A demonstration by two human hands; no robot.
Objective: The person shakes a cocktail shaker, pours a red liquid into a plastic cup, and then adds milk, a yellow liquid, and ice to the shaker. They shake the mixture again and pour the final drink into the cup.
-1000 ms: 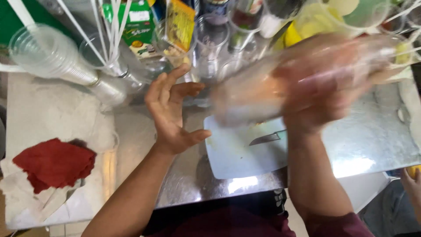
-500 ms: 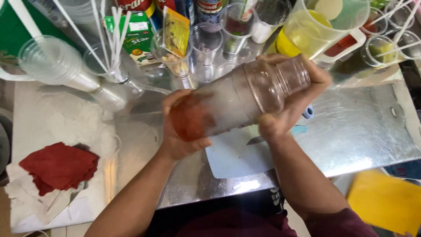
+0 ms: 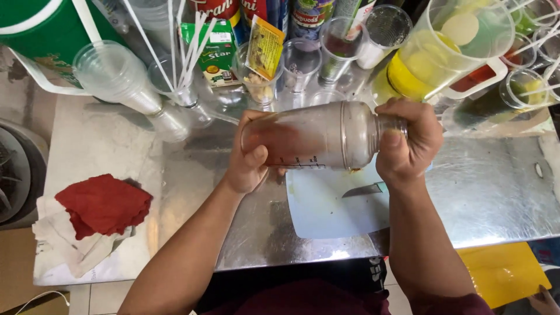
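Observation:
A clear plastic shaker [image 3: 318, 135] with reddish liquid inside lies sideways in the air above the metal counter [image 3: 496, 192]. My left hand [image 3: 249, 156] grips its bottom end. My right hand [image 3: 408, 140] wraps the capped end, thumb over the lid. Below the shaker lies a white cutting board [image 3: 332, 210] with a small knife [image 3: 364, 189] on it.
A stack of clear plastic cups [image 3: 116, 79] and straws [image 3: 181, 52] stand at the back left. Bottles, glasses and a large yellow-liquid pitcher [image 3: 431, 52] crowd the back edge. A red cloth [image 3: 105, 204] sits on white rags at the left.
My left hand went from open beside the blurred shaker to gripping its bottom. The shaker swung from tilted up-right to nearly level, and the camera shifted a little.

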